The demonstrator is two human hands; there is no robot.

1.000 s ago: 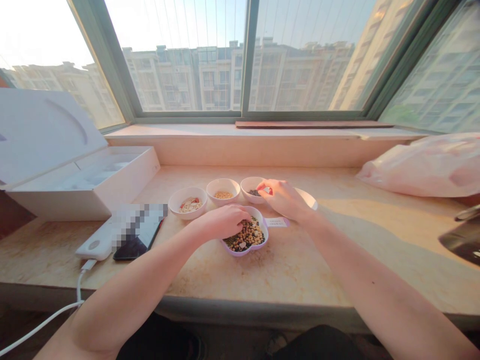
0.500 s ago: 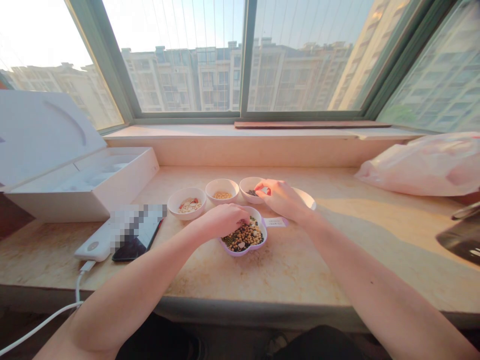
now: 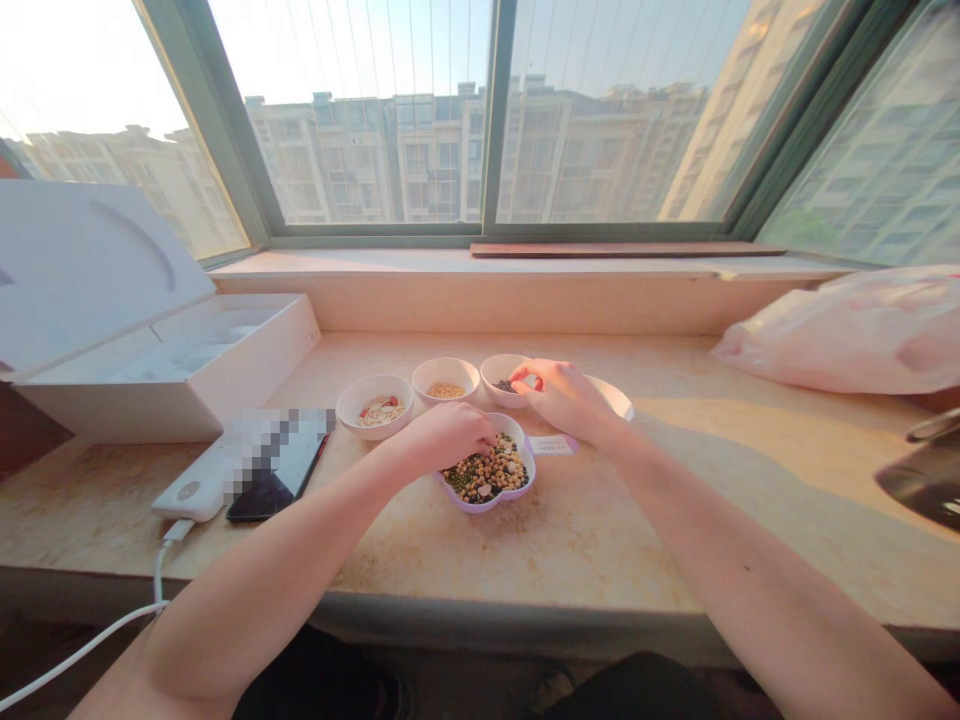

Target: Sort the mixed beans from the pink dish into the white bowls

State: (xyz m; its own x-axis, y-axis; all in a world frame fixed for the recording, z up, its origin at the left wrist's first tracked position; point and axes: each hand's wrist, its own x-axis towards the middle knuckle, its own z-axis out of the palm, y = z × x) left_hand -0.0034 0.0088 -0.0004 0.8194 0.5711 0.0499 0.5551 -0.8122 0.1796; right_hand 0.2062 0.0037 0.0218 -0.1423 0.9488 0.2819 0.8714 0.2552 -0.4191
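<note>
A lilac dish [image 3: 517, 490] full of mixed beans sits on the stone sill in front of me. My left hand [image 3: 444, 437] rests on its near-left part, fingers curled into the beans; what they pinch is hidden. My right hand [image 3: 564, 397] hovers over a small white bowl [image 3: 498, 372] with a few dark beans, its thumb and finger pinched together over it. To the left stand a bowl of yellow beans [image 3: 445, 379] and a bowl of pale and red pieces [image 3: 375, 404]. Another white bowl [image 3: 616, 399] lies half hidden behind my right wrist.
An open white box [image 3: 172, 365] stands at the left. A white power bank [image 3: 193, 490] with its cable and a dark phone [image 3: 281, 478] lie near the front left. A pink plastic bag [image 3: 847, 330] is at the right, a dark object [image 3: 922, 475] at the right edge.
My left hand has shifted slightly within the mixed beans. My right hand stays pinched over the dark-bean bowl, almost unmoved.
</note>
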